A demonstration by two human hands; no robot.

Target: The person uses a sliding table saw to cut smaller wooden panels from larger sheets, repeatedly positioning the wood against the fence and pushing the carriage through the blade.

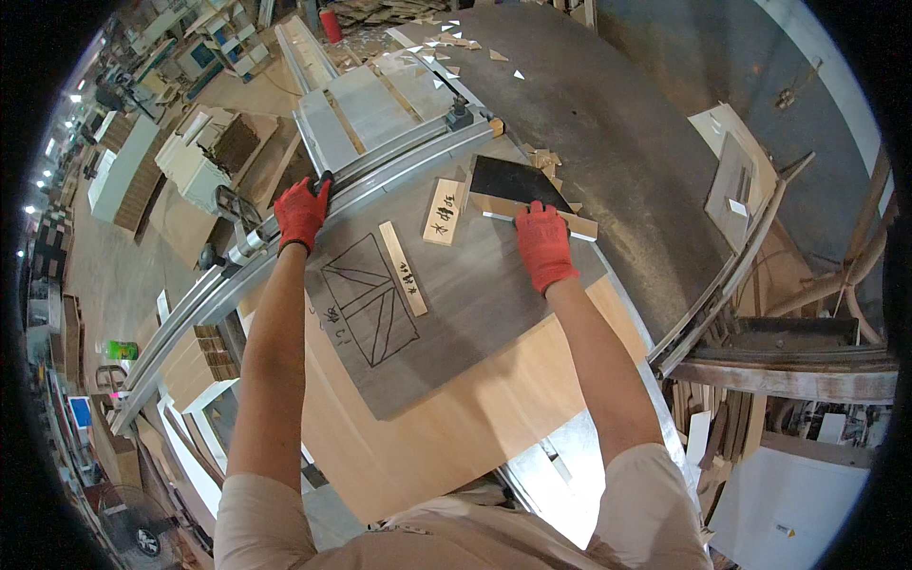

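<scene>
A grey board point(475, 294) with pencilled lines drawn on it lies on a larger pale wooden panel point(494, 418) on the saw table. My left hand point(302, 211), in a red glove, grips the board's far left corner against the metal fence rail point(380, 171). My right hand point(543, 242), also red-gloved, presses flat on the board's right far edge, beside a black panel piece point(513, 180) with a pale wood edge. Two small light wooden strips point(443, 211) point(403, 268) lie loose on the grey board between my hands.
The grey metal saw table point(608, 123) spreads to the right, with wood offcuts point(456, 38) scattered at its far end. Sliding rails point(190, 304) run down to the left. Stacked boards and cartons point(204, 152) stand at the left; scrap panels point(731, 180) lie at the right.
</scene>
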